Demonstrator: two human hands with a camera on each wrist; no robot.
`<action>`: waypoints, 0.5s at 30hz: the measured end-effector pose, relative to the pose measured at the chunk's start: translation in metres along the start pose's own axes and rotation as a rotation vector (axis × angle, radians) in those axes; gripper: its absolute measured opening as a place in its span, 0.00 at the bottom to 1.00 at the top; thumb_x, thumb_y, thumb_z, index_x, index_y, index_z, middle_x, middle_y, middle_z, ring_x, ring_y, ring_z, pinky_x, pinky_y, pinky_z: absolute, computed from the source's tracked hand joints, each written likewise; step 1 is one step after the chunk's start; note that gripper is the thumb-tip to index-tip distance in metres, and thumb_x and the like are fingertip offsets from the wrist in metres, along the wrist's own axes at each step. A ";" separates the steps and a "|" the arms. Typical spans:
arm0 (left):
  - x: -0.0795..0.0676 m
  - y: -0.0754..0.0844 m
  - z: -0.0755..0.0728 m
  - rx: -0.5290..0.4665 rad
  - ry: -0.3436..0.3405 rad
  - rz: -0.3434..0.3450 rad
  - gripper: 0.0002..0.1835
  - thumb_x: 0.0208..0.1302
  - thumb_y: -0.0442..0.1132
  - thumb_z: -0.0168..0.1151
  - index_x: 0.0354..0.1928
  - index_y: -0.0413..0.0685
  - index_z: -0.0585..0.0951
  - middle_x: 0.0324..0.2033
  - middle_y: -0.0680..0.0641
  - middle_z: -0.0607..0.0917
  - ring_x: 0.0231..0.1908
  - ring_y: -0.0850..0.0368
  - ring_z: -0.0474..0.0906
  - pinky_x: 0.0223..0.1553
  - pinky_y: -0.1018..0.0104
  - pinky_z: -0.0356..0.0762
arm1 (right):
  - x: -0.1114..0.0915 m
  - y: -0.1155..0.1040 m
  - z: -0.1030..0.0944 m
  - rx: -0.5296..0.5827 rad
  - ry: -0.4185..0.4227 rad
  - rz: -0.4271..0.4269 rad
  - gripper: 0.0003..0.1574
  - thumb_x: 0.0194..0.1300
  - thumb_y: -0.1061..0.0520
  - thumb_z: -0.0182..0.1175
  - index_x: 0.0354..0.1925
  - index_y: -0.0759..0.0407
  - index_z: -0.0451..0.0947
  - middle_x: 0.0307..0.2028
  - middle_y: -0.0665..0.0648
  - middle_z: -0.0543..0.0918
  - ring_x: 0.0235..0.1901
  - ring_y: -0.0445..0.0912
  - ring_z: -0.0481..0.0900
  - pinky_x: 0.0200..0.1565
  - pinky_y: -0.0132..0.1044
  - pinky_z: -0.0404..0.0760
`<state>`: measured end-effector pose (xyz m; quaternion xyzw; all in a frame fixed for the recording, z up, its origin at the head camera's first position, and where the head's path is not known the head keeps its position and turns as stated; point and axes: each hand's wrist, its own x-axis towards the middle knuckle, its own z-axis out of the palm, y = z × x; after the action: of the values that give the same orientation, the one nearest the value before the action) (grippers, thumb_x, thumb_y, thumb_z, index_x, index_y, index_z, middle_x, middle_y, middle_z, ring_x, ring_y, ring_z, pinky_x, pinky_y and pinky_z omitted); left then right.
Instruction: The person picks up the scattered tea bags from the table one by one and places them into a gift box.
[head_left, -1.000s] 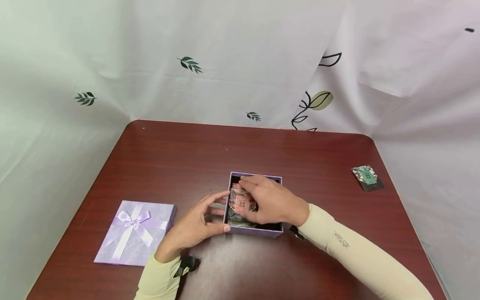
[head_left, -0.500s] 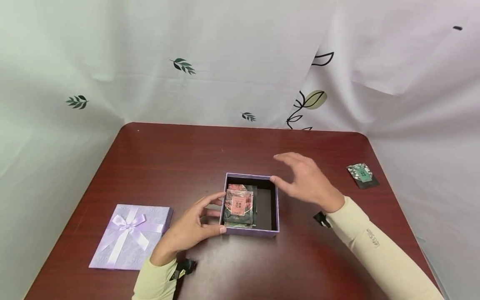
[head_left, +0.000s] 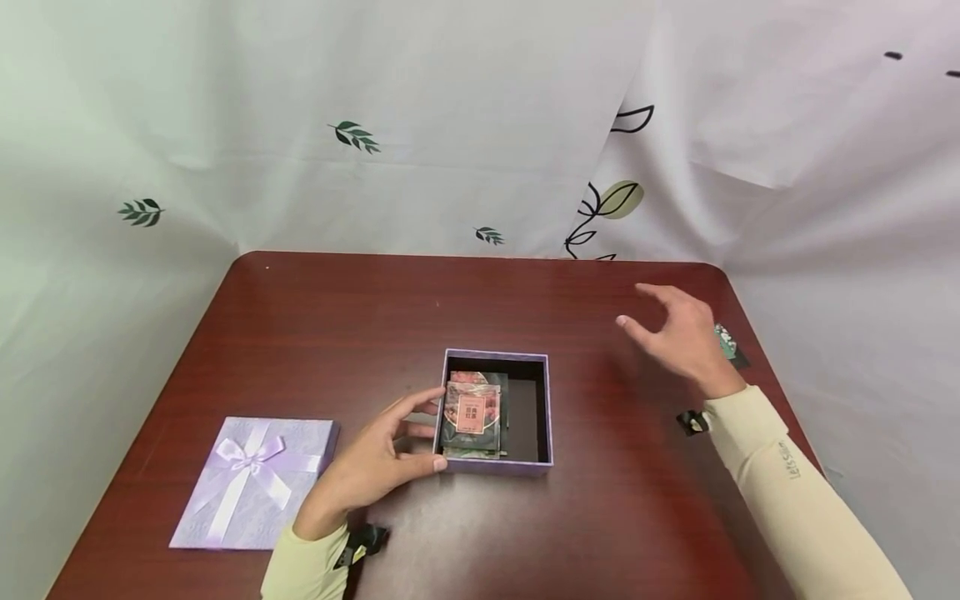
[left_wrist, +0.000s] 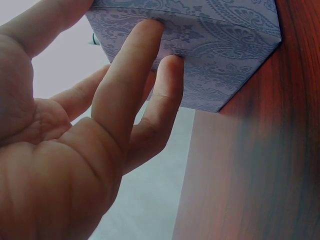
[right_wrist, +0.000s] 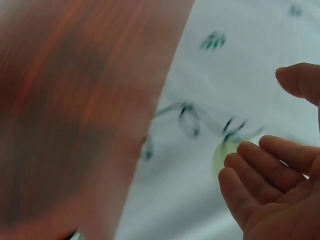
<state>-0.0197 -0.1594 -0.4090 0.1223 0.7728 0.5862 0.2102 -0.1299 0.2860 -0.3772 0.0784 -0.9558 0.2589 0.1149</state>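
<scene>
A lilac box [head_left: 525, 469] with a dark inside stands uncovered mid-table. Several flat sachets [head_left: 472, 417] lie in its left part, the top one dark with a pink label. My left hand [head_left: 375, 467] touches the box's left side, thumb at the near corner. In the left wrist view, its fingertips rest against the patterned wall [left_wrist: 220, 60] of the box. My right hand [head_left: 686, 342] is over the table's right side, holding nothing, thumb and fingers spread apart. Behind it a green-labelled sachet [head_left: 725, 343] lies partly hidden on the table.
A lilac lid [head_left: 292, 442] with a ribbon bow lies left of the box, beside my left forearm. The reddish-brown table [head_left: 345, 317] backs onto a white curtain [head_left: 435, 108] with leaf prints. Dark wrist straps [head_left: 692, 422] show at both wrists.
My right hand has lifted off the sachets in the box and moved right toward the green-labelled sachet. The left hand has stayed at the box. The head view has shifted slightly.
</scene>
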 end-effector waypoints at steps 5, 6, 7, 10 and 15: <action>-0.001 0.000 -0.001 -0.010 -0.002 0.003 0.48 0.59 0.39 0.81 0.79 0.58 0.67 0.68 0.37 0.73 0.60 0.40 0.82 0.47 0.64 0.88 | -0.007 0.041 -0.012 0.005 0.018 0.146 0.44 0.68 0.37 0.69 0.71 0.62 0.75 0.64 0.69 0.82 0.60 0.65 0.81 0.63 0.63 0.74; -0.001 0.000 -0.001 -0.015 -0.001 0.002 0.47 0.59 0.39 0.81 0.79 0.57 0.67 0.68 0.36 0.73 0.60 0.40 0.82 0.47 0.64 0.88 | -0.009 0.049 -0.014 0.010 0.015 0.172 0.45 0.69 0.36 0.68 0.72 0.63 0.74 0.65 0.69 0.81 0.57 0.66 0.83 0.61 0.63 0.75; -0.001 0.001 -0.001 -0.021 -0.002 0.001 0.47 0.59 0.39 0.81 0.79 0.57 0.67 0.68 0.36 0.73 0.60 0.40 0.82 0.47 0.64 0.88 | -0.011 0.056 -0.016 0.011 0.013 0.197 0.47 0.69 0.35 0.67 0.72 0.63 0.73 0.65 0.70 0.80 0.55 0.66 0.84 0.59 0.63 0.77; -0.002 0.000 -0.001 -0.026 -0.007 0.009 0.47 0.60 0.39 0.81 0.79 0.54 0.67 0.68 0.34 0.72 0.61 0.39 0.82 0.47 0.64 0.88 | -0.019 0.077 -0.018 0.014 0.002 0.260 0.50 0.70 0.33 0.66 0.73 0.66 0.71 0.65 0.72 0.79 0.51 0.67 0.84 0.54 0.63 0.79; -0.002 0.000 -0.001 -0.019 -0.010 0.013 0.47 0.60 0.39 0.81 0.79 0.53 0.67 0.68 0.34 0.72 0.60 0.39 0.82 0.46 0.64 0.88 | -0.029 0.104 -0.019 -0.028 -0.027 0.316 0.50 0.71 0.36 0.65 0.72 0.72 0.70 0.63 0.77 0.79 0.57 0.69 0.78 0.56 0.65 0.77</action>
<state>-0.0187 -0.1615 -0.4086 0.1283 0.7653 0.5942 0.2116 -0.1207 0.3868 -0.4185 -0.0714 -0.9613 0.2592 0.0612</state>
